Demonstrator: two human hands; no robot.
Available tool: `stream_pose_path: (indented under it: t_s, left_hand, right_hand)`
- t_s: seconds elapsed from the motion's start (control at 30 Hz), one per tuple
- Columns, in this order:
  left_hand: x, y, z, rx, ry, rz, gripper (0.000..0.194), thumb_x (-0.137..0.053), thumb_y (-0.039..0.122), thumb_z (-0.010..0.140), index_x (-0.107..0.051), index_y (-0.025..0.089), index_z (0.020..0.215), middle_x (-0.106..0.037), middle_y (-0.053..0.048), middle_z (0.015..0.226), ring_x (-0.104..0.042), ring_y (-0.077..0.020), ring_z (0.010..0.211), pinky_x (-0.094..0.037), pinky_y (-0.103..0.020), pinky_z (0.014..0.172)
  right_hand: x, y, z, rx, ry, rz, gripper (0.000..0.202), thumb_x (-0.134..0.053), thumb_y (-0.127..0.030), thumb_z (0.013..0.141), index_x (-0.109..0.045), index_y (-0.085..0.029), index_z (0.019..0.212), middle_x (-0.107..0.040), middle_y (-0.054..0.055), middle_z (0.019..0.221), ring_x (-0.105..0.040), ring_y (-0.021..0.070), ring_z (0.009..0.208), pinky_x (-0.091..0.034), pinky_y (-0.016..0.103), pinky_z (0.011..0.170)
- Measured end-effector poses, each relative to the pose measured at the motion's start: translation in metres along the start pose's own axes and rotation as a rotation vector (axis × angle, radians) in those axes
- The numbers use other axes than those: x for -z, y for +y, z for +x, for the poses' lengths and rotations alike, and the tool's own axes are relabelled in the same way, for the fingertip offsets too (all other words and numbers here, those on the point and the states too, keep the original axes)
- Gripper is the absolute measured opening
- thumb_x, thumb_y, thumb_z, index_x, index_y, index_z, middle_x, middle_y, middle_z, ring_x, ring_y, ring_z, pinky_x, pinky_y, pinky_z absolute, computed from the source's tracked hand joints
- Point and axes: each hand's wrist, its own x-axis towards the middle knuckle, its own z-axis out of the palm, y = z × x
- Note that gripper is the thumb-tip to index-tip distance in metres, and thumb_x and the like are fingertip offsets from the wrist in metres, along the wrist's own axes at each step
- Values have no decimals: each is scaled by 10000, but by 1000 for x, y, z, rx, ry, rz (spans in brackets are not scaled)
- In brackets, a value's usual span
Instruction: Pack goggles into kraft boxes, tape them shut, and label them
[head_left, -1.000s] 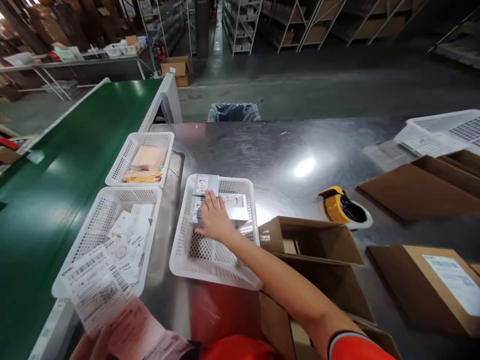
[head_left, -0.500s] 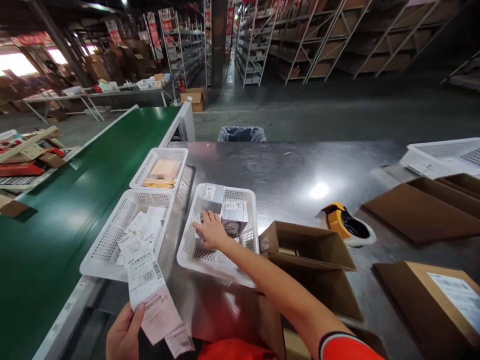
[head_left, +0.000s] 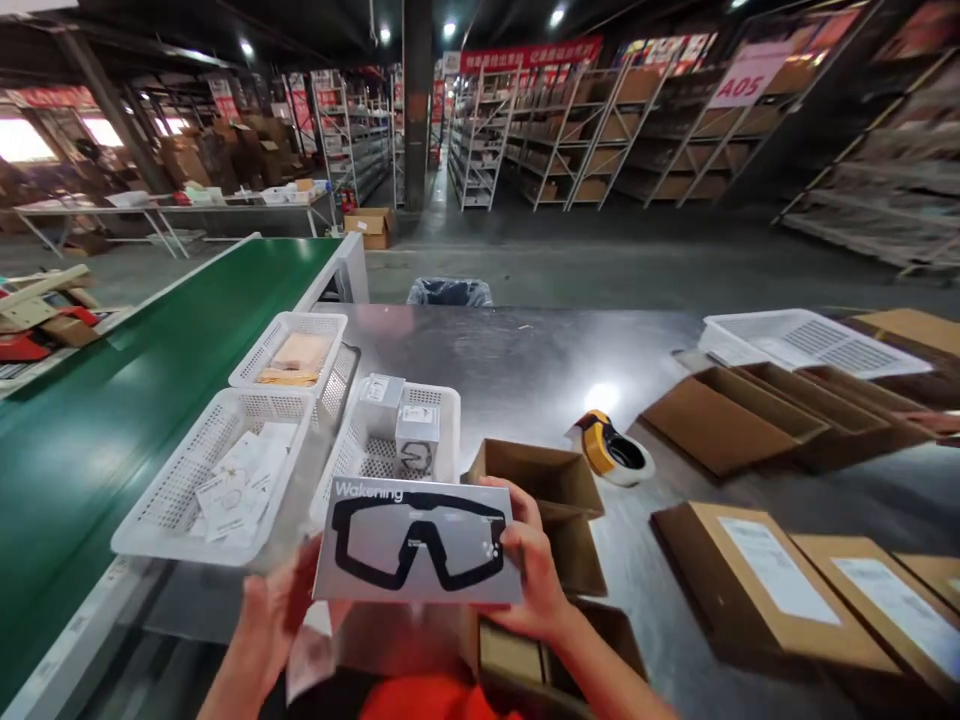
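Note:
A grey box printed with black sports glasses and "Wakening" (head_left: 420, 545) is held up in front of me. My right hand (head_left: 536, 565) grips its right end, fingers over the top edge. At its left end is my left hand (head_left: 274, 610), curled against the box, with the pink and white label slip (head_left: 311, 650) hanging beside it, partly behind the box. Beyond the box stands a white basket (head_left: 452, 420) with smaller grey boxes (head_left: 418, 430) inside. To the left, another white basket (head_left: 172, 480) contains printed cards (head_left: 236, 490).
A basket with tan packets (head_left: 300, 352) sits farther back, beside the green conveyor (head_left: 150, 370). Open cartons (head_left: 536, 475), a yellow tape dispenser (head_left: 611, 450) and labelled cartons (head_left: 780, 580) are on the right. A lined bin (head_left: 450, 292) stands past the metal table.
My right hand has come out of the middle basket and now holds the grey glasses box. My left hand has moved right to the box. The view has tilted up and turned right.

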Motion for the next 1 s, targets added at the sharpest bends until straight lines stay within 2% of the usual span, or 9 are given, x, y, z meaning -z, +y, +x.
stream_pose_path:
  t_s: [0.1,0.27,0.37,0.43,0.53,0.63,0.73,0.87,1.0]
  left_hand:
    - [-32,8,-5,20,-92,162,714,-711,647,609,-652,194,1157,-671,-101,1204,-522,-365,1226,-439,-448,1027]
    - [-59,-4,-4,-20,-186,364,708,-643,627,653,-622,157,1182,-674,-108,1180,-556,-353,1175,-457,-419,996]
    - [-70,-11,1,-90,-145,614,677,-585,631,658,-635,142,1124,-692,-107,1110,-583,-344,1116,-471,-420,965]
    - [-76,-10,4,-135,-125,805,653,-586,608,641,-630,143,1096,-695,-100,1058,-606,-332,1050,-485,-430,934]
    - [-81,-2,6,-175,-140,977,683,-534,605,686,-574,154,1197,-663,-99,1147,-602,-308,1058,-485,-428,926]
    - [-79,-1,4,-228,-142,1164,698,-398,587,793,-494,137,1319,-569,-128,1331,-515,-302,1222,-388,-448,1037]
    - [-84,-25,-2,-208,-41,1555,582,-406,529,836,-610,105,1179,-655,-177,1189,-559,-329,1154,-293,-498,1076]
    - [-109,-82,-8,-14,-246,1758,334,-466,375,848,-712,150,824,-732,-136,853,-671,-280,856,-450,-376,821]
    - [-129,-114,-7,-26,-337,1774,336,-428,316,881,-725,162,852,-734,-124,892,-680,-257,857,-449,-333,745]
  right_hand:
    - [23,-5,-21,-19,-68,-103,507,-734,-244,636,-412,-247,1027,-233,137,1451,-365,352,1318,-410,468,991]
    - [73,-23,-24,-165,-328,-283,345,-699,-216,594,-538,-186,897,-91,129,1541,-221,398,1390,-355,495,1042]
    - [77,-37,-16,-197,-480,-511,431,-694,-262,615,-598,-213,1032,-88,120,1571,-129,441,1402,-146,644,1088]
    - [69,-40,-15,-196,-575,-570,518,-675,-244,630,-575,-236,1137,-177,148,1553,-170,432,1389,-64,682,1078]
    - [60,-37,-26,-190,-520,-445,588,-660,-234,637,-530,-237,1210,-270,167,1502,-292,395,1341,-205,633,1066]
    - [79,-33,-50,-265,-375,-203,683,-665,-225,627,-454,-249,1276,-271,155,1482,-314,359,1351,-325,534,1048]
    - [113,-30,-75,-462,-389,32,792,-664,-191,598,-376,-263,1333,-241,153,1495,-294,329,1389,-346,470,1057]
    - [131,-17,-96,-623,-447,139,793,-669,-185,590,-412,-254,1338,-209,147,1519,-266,331,1408,-299,474,1087]
    - [128,-1,-102,-643,-425,153,743,-714,-244,621,-467,-250,1322,-208,139,1521,-263,340,1406,-287,488,1097]
